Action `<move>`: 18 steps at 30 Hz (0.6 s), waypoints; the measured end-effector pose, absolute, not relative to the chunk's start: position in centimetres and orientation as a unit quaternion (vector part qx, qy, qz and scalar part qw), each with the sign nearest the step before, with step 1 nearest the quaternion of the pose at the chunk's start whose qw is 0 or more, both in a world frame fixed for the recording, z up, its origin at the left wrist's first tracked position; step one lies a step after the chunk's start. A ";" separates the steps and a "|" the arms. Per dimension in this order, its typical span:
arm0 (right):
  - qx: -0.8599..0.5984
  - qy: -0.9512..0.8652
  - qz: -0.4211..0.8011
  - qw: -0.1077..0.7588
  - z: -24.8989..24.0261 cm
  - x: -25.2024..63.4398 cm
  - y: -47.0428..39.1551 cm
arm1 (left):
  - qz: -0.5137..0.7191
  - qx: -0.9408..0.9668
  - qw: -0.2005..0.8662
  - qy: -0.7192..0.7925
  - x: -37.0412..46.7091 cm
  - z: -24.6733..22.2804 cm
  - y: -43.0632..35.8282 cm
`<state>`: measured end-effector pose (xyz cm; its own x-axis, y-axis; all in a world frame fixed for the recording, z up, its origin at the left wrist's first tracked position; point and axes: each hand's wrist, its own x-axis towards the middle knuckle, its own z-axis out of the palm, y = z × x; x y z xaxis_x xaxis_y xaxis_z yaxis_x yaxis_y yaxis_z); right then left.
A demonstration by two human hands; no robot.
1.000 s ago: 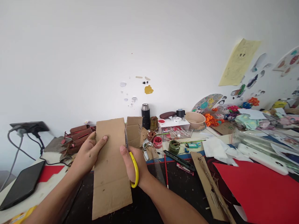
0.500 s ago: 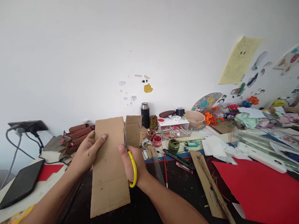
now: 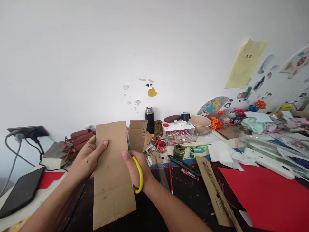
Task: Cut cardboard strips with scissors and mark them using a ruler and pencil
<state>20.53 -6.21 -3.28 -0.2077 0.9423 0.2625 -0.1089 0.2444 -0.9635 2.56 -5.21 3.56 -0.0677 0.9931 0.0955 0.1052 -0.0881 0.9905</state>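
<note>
Brown cardboard [image 3: 112,180] stands upright before you, its near end over the dark mat [image 3: 193,199]; your left hand [image 3: 90,156] has it clamped between thumb and fingers at the left edge; your right hand [image 3: 137,169] is closed on the yellow-handled scissors [image 3: 140,177] at its right edge. Beyond, one jar [image 3: 162,147] holds red paint, another [image 3: 179,151] green; the clear-fronted box [image 3: 181,137] has red and white bits inside; between the cardboard and the wooden strip [image 3: 214,193], a red brush [image 3: 170,177] lies on the mat.
</note>
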 end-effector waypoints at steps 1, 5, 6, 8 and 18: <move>-0.348 -0.594 0.505 0.521 -3.2 20.7 -6.2 | 0.517 0.526 0.432 0.520 2.5 3.5 -5.2; -0.350 -0.603 0.503 0.511 -2.9 21.2 -6.0 | 0.518 0.528 0.420 0.526 2.9 3.8 -5.4; -0.349 -0.606 0.501 0.510 -2.8 21.4 -5.9 | 0.513 0.535 0.409 0.532 3.1 4.0 -5.5; -0.343 -0.611 0.497 0.512 -2.7 21.6 -5.9 | 0.504 0.548 0.390 0.542 3.5 4.5 -5.9; -0.363 -0.589 0.492 0.529 -2.9 21.3 -5.8 | 0.530 0.516 0.406 0.537 4.4 4.7 -6.4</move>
